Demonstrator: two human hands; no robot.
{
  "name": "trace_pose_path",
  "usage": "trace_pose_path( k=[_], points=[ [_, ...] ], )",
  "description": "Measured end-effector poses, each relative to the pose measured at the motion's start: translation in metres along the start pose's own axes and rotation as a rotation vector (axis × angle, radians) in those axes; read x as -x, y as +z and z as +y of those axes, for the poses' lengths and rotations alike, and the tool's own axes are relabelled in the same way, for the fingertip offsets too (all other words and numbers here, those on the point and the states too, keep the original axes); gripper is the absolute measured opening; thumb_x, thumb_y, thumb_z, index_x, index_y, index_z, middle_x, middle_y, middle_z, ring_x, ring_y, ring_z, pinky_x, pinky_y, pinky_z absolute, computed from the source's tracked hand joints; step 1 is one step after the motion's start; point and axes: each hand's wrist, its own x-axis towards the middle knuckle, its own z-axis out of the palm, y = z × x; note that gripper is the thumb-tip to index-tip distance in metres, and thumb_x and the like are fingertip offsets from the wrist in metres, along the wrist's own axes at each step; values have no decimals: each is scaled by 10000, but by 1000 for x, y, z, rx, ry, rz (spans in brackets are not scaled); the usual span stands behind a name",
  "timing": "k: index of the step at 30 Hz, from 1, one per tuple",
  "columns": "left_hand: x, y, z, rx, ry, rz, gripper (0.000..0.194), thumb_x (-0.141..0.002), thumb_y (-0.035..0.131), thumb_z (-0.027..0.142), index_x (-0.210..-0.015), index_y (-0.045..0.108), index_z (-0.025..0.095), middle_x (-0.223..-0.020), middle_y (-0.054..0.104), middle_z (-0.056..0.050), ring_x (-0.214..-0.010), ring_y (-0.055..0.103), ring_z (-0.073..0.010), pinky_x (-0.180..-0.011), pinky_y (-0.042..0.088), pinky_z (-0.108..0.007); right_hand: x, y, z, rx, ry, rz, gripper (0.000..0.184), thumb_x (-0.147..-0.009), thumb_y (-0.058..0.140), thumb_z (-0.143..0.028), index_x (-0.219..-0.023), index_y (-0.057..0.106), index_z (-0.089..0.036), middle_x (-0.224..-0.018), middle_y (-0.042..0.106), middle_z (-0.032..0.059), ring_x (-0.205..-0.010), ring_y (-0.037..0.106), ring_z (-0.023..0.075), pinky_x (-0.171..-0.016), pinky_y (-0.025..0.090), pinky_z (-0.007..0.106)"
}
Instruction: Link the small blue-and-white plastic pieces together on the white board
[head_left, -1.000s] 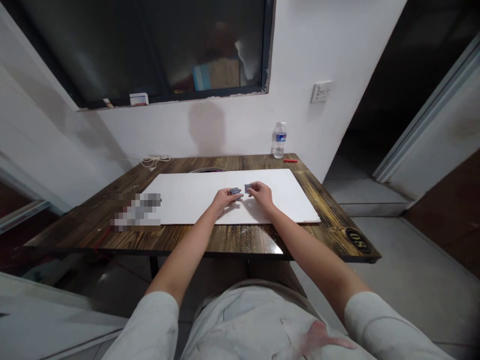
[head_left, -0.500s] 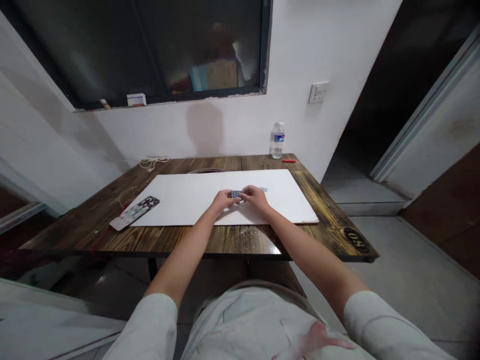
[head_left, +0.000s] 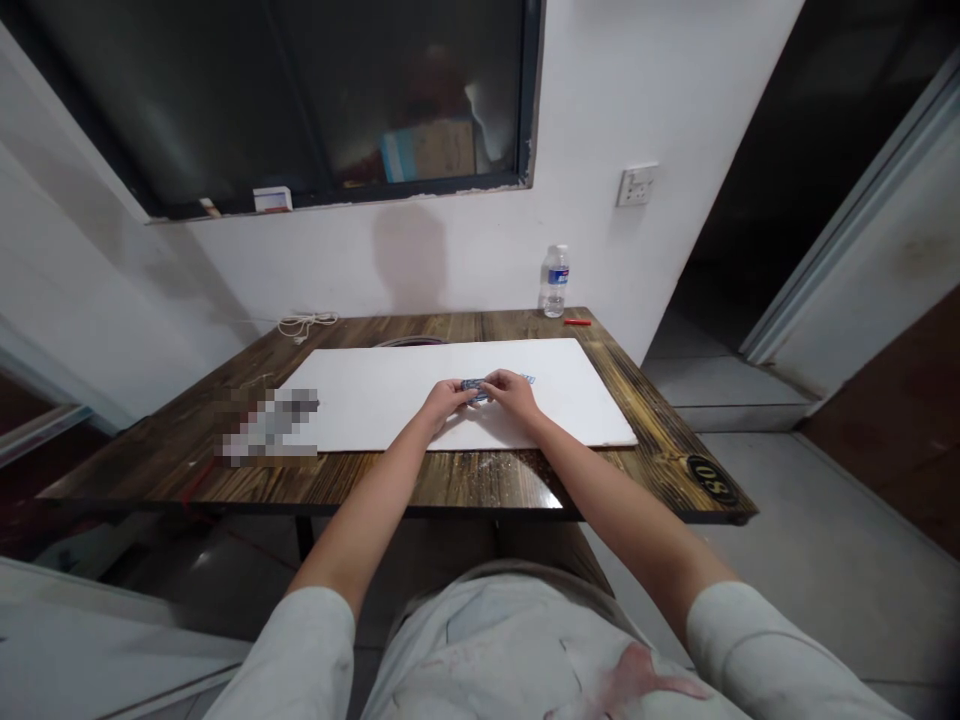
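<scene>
A small, dark blue and white patterned flat piece (head_left: 473, 387) is held between my two hands, just above a white board (head_left: 360, 400). Its exact kind is too small to make out. The fingers of my left hand (head_left: 447, 399) pinch its left side. On the other side, my right hand (head_left: 512, 393) has its thumb and fingertips closed on the right edge. Behind the right hand, a small blue and white piece (head_left: 529, 378) lies on the board, partly hidden by that hand.
The board lies on a dark wooden table (head_left: 360, 487). At the left, a pixelated patch covers an object on the board's edge. Toward the wall are a white cable (head_left: 304, 323), a water bottle (head_left: 556, 285) and a red pen-like stick (head_left: 577, 322).
Both hands stay in nearly the same spot. The patterned piece between them has shifted slightly and shows more of its face. The phone at the left is now blurred over by pixels.
</scene>
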Motion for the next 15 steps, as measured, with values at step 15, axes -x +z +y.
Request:
trace_pose_path(
  k=[15],
  points=[
    [-1, 1, 0, -19, 6, 87, 381, -596, 861, 392, -800, 696, 115, -624, 680, -53, -509, 554, -103, -459, 350, -198, -1, -1, -2, -112, 68, 41, 297, -724, 706, -501, -726, 645, -211, -638, 688, 14, -599, 663, 188, -618, 502, 298]
  ],
)
